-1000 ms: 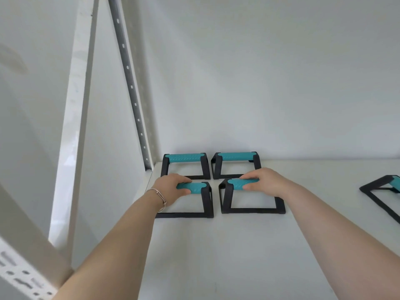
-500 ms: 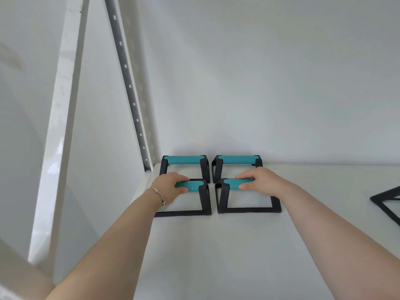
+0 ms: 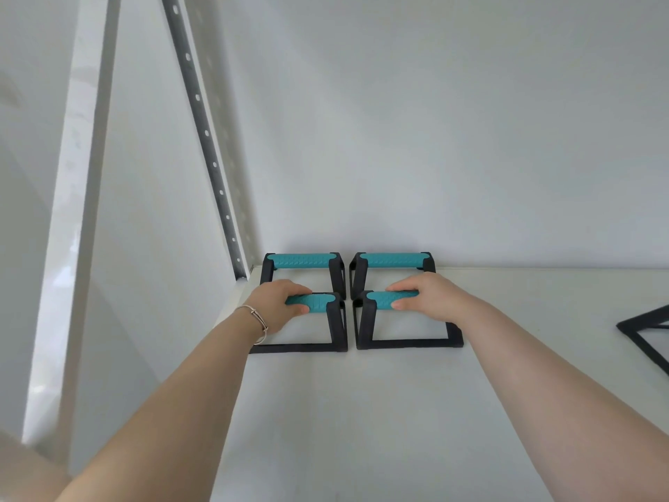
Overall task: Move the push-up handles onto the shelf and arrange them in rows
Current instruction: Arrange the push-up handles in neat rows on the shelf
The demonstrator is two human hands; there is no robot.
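Note:
Several push-up handles with black frames and teal grips stand on the white shelf (image 3: pixel 362 411) near its back left corner, in two rows of two. The back left handle (image 3: pixel 302 260) and back right handle (image 3: pixel 391 260) sit against the wall. My left hand (image 3: pixel 278 304) grips the teal bar of the front left handle (image 3: pixel 318 302). My right hand (image 3: pixel 423 297) grips the bar of the front right handle (image 3: pixel 380 298). Both front handles rest on the shelf, close together and just in front of the back pair.
Part of another black handle frame (image 3: pixel 648 335) lies at the right edge of the shelf. A slotted metal upright (image 3: pixel 213 164) runs up at the shelf's back left corner, with a white post (image 3: pixel 68 211) further left. The white wall is directly behind.
Both front handles have slid a little toward the back pair and closer to each other, with my hands still gripping them. The view shifted, so the handle at the right moved toward the frame edge.

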